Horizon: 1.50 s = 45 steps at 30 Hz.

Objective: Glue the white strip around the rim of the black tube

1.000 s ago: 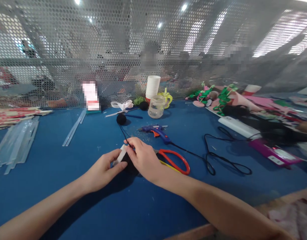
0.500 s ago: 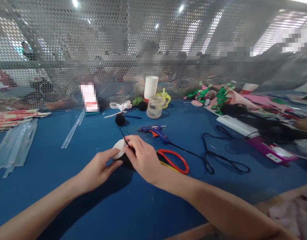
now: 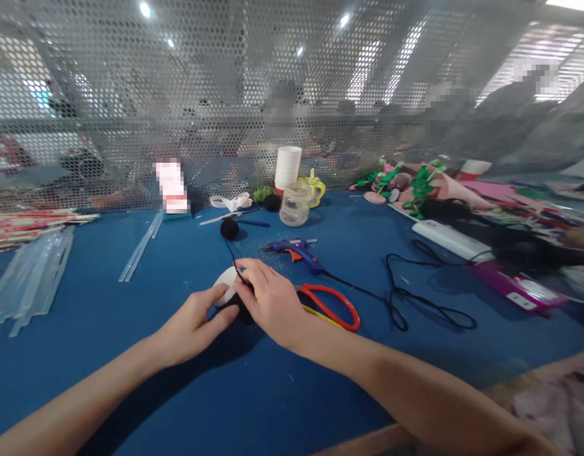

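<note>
White piece point(image 3: 225, 278) has turned, showing more face; left hand point(image 3: 194, 322) pinches its edge, right hand point(image 3: 273, 301) pinches yarn point(image 3: 233, 256). Probably light, crushable: hold edge lightly.

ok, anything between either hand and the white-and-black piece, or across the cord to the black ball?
Nothing visible. The left hand and right hand both touch the white-and-black piece; the black cord runs uncrossed from the right hand to the black ball.
</note>
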Each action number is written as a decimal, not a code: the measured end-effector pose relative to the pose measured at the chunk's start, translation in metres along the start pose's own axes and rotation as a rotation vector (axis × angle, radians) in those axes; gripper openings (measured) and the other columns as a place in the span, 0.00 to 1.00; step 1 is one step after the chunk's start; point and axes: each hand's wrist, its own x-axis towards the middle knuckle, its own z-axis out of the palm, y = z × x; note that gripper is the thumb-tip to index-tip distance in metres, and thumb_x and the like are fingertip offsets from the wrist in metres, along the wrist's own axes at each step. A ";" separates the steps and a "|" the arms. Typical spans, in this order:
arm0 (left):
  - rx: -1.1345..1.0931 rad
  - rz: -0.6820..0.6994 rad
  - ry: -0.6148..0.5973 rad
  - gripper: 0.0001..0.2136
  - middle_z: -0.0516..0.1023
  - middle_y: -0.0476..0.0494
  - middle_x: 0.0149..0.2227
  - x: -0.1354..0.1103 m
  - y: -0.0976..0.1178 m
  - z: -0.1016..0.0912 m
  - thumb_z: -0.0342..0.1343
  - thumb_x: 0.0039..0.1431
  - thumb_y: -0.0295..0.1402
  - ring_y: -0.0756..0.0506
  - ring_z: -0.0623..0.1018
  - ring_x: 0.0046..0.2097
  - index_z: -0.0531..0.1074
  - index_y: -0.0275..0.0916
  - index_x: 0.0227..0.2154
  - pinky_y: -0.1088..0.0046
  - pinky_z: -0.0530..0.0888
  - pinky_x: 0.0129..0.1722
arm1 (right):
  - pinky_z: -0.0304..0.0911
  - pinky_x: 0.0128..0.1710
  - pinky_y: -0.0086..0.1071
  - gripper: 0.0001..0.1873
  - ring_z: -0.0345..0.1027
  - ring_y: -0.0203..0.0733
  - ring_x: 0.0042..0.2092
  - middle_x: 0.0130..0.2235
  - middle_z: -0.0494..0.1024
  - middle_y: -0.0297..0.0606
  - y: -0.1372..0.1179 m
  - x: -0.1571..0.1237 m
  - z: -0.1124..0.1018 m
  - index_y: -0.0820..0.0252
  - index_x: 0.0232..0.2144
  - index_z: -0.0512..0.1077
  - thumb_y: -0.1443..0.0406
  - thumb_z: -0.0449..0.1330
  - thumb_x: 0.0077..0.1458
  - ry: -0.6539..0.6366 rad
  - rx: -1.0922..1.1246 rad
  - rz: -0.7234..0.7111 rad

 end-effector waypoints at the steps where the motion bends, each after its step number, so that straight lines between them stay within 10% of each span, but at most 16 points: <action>1: -0.018 -0.006 0.012 0.10 0.67 0.50 0.25 0.000 0.000 0.000 0.44 0.54 0.35 0.49 0.65 0.29 0.67 0.34 0.28 0.75 0.66 0.30 | 0.63 0.40 0.36 0.06 0.67 0.44 0.42 0.42 0.73 0.45 -0.001 0.000 0.000 0.60 0.29 0.63 0.66 0.47 0.56 -0.001 0.005 0.002; 9: -0.025 -0.049 0.004 0.15 0.61 0.51 0.23 -0.001 -0.001 0.000 0.41 0.56 0.38 0.50 0.62 0.27 0.66 0.33 0.25 0.76 0.62 0.27 | 0.64 0.36 0.33 0.08 0.68 0.40 0.37 0.37 0.73 0.42 0.011 0.018 -0.025 0.61 0.33 0.64 0.62 0.50 0.55 -0.036 0.100 0.160; 14: -0.139 -0.091 0.016 0.15 0.61 0.51 0.23 0.002 -0.004 -0.001 0.42 0.55 0.39 0.51 0.61 0.27 0.66 0.33 0.24 0.76 0.61 0.27 | 0.61 0.39 0.34 0.09 0.68 0.43 0.40 0.37 0.74 0.44 0.049 0.037 -0.052 0.63 0.35 0.67 0.65 0.49 0.56 -0.296 -0.310 0.469; 23: -0.255 -0.120 0.005 0.14 0.66 0.51 0.22 0.000 -0.006 0.000 0.45 0.54 0.38 0.51 0.64 0.26 0.69 0.34 0.24 0.76 0.63 0.27 | 0.63 0.40 0.40 0.15 0.65 0.41 0.42 0.46 0.67 0.41 0.095 0.020 -0.037 0.61 0.45 0.64 0.63 0.52 0.56 -0.525 -0.389 0.674; 33: -1.152 -0.454 0.114 0.08 0.74 0.47 0.30 0.004 -0.009 0.001 0.56 0.47 0.33 0.49 0.73 0.34 0.70 0.36 0.31 0.71 0.68 0.41 | 0.64 0.32 0.33 0.13 0.70 0.41 0.32 0.33 0.74 0.45 0.077 0.027 -0.064 0.66 0.38 0.63 0.71 0.52 0.46 -0.253 0.035 0.744; 40: -1.182 -0.459 0.077 0.05 0.76 0.44 0.29 0.004 -0.010 0.006 0.57 0.48 0.31 0.49 0.73 0.32 0.73 0.33 0.27 0.71 0.68 0.40 | 0.62 0.22 0.26 0.04 0.64 0.31 0.21 0.21 0.71 0.32 0.039 0.019 -0.076 0.62 0.25 0.65 0.67 0.56 0.43 -0.361 0.645 0.740; 45: -0.995 -0.362 0.066 0.08 0.76 0.45 0.27 0.004 -0.013 0.004 0.58 0.46 0.35 0.49 0.72 0.32 0.74 0.33 0.25 0.73 0.65 0.38 | 0.62 0.22 0.25 0.06 0.63 0.31 0.22 0.22 0.70 0.31 0.030 0.010 -0.076 0.63 0.30 0.68 0.66 0.55 0.46 -0.444 0.700 0.647</action>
